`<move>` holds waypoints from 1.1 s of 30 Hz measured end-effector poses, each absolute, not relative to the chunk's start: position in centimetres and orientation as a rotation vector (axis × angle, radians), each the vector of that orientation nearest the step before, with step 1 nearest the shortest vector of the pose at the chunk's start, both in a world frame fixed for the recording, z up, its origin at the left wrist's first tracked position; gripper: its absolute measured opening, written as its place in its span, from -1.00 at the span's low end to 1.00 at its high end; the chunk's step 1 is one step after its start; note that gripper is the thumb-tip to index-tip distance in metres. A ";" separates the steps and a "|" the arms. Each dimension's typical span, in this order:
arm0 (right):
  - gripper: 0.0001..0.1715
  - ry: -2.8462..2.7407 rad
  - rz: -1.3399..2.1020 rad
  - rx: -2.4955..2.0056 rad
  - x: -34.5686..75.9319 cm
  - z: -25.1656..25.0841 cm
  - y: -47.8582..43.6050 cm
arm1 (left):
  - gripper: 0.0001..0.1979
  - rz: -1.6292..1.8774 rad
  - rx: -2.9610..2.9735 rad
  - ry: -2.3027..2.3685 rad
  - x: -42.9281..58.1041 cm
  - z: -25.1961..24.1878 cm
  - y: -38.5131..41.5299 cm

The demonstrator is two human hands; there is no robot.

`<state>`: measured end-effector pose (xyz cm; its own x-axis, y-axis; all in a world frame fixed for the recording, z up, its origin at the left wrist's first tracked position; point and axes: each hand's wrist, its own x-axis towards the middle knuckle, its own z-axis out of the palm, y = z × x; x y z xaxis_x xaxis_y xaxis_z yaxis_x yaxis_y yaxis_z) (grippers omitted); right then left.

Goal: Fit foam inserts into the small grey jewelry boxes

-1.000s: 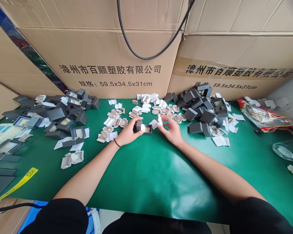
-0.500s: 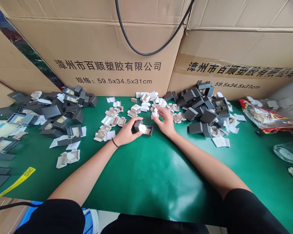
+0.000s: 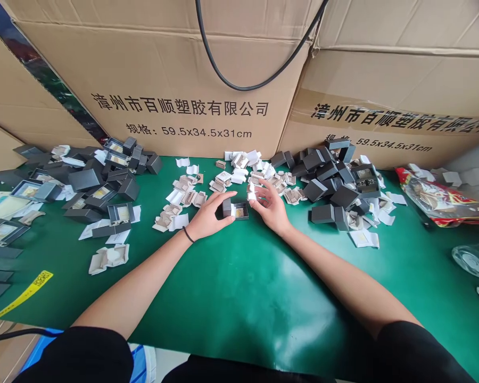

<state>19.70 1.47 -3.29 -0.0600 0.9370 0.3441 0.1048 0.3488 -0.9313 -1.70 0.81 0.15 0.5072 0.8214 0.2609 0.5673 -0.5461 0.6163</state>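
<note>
My left hand point(image 3: 212, 218) grips a small dark grey box point(image 3: 226, 207) near the middle of the table, thumb in front and fingers behind. The box's lid stands up on the left, with white lining inside. Its tray point(image 3: 243, 210) lies to the right and shows something pale gold. Just right of the box, my right hand point(image 3: 269, 206) pinches a small white folded paper piece point(image 3: 252, 191) between thumb and fingers. Behind both hands lie several loose white and beige folded card inserts point(image 3: 223, 181).
Dark grey boxes are heaped at the left point(image 3: 85, 181) and the right point(image 3: 331, 170). A red snack bag point(image 3: 443, 199) and a clear glass jar point(image 3: 473, 260) stand far right. Large cartons point(image 3: 175, 69) line the back, with a black cable point(image 3: 239, 85) hanging before them. A yellow strap point(image 3: 24, 295) lies front left.
My right hand has drawn slightly towards me with the white paper piece, its fingers more spread. The left hand still holds the box, which has turned a little. The view has shifted slightly.
</note>
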 end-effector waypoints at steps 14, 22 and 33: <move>-0.21 -1.857 0.522 -1.116 20.2 -3.3 1.3 | -0.34 -0.092 2.761 1.172 -1.7 6.6 1.9; -0.26 -1.848 0.537 -1.070 20.3 -3.3 1.3 | -0.42 -0.199 2.674 1.202 -1.7 8.2 1.7; -0.28 -1.858 0.537 -1.075 20.3 -3.1 1.2 | -0.44 -0.242 2.767 1.163 -3.8 5.3 0.8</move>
<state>20.33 1.15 -3.14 -0.2211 0.8464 0.4844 0.4577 0.5287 -0.7149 -3.79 0.78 5.30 0.6899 0.6964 -0.1974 0.7174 -0.6943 0.0575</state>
